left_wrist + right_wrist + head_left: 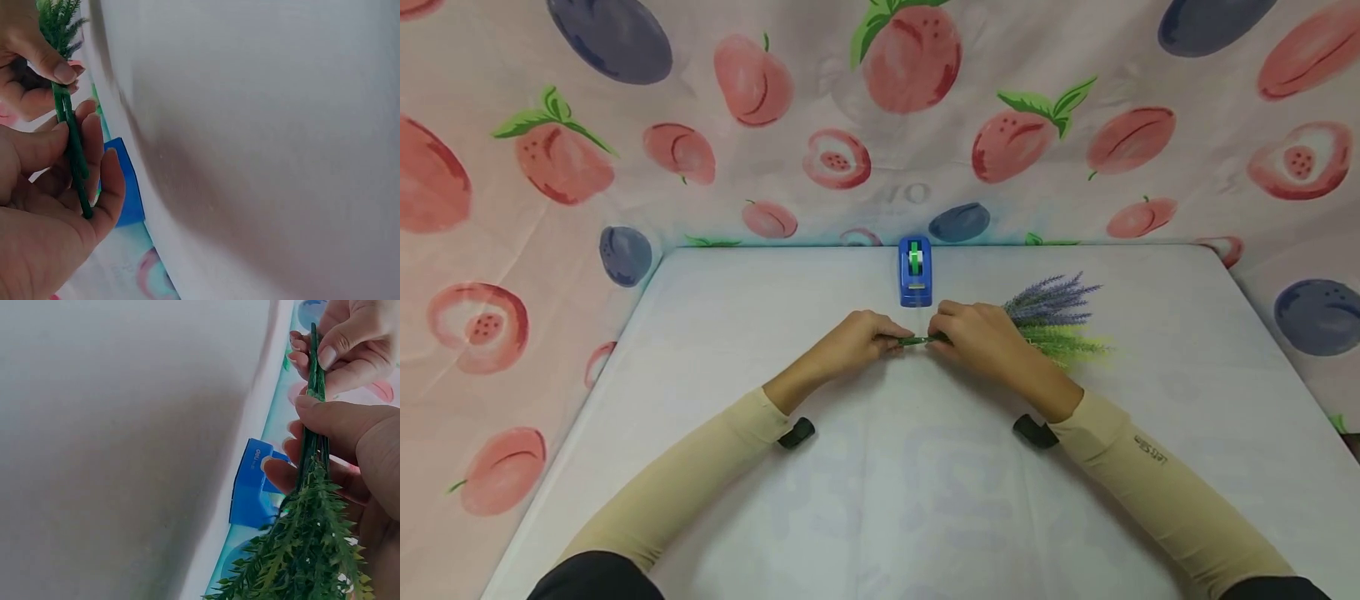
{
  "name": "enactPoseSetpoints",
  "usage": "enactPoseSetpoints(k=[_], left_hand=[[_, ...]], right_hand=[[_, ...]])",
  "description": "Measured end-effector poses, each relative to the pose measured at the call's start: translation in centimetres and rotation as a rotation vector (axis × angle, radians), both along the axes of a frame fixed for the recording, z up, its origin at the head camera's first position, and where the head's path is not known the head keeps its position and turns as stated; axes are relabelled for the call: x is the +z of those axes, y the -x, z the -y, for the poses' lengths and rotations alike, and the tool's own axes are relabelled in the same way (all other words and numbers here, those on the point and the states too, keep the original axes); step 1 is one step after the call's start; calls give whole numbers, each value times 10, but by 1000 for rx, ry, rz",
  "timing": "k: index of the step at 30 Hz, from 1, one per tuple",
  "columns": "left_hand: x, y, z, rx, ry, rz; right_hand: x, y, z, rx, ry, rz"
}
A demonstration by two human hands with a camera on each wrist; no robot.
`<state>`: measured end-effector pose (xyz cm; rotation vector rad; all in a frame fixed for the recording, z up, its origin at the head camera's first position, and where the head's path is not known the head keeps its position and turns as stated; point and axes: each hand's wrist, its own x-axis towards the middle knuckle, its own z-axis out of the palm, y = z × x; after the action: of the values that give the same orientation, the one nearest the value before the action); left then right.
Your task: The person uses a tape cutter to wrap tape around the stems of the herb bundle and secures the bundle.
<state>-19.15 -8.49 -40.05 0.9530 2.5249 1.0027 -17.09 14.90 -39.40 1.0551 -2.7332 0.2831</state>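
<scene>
Gripping the green stems (915,341) of a bunch, the left hand (857,337) and right hand (973,333) meet near the middle of the white table (925,483), with a short length of stem bare between them. The left hand holds the stem ends, its thumb laid along one side and its fingers curled behind; in the left wrist view the ends stand at uneven lengths. The right hand pinches the stems just below the leaves (315,531), thumb in front and fingers behind. Beyond it the flowers (1051,300) fan out to the right, purple on the far side and yellow-green on the near side; whether they touch the table cannot be told. A blue dispenser (915,293) with a green-cored roll (915,257) stands at the table's far edge, just beyond the hands and apart from them. Behind hangs a fruit-printed cloth (917,187). Both arms wear beige sleeves (700,467), the right one lettered, and a black block (797,433) shows under each cuff
</scene>
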Motion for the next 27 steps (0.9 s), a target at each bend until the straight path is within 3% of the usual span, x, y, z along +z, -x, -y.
enactPoseSetpoints(k=[12, 22, 27], left_hand=[[0, 3, 0, -53, 128, -167], [3, 4, 1, -5, 72, -1], [2, 6, 0, 5, 68, 29]], right_hand=[[0, 4, 0, -16, -2, 8], [4, 6, 0, -26, -2, -12], [4, 7, -1, -16, -18, -10]])
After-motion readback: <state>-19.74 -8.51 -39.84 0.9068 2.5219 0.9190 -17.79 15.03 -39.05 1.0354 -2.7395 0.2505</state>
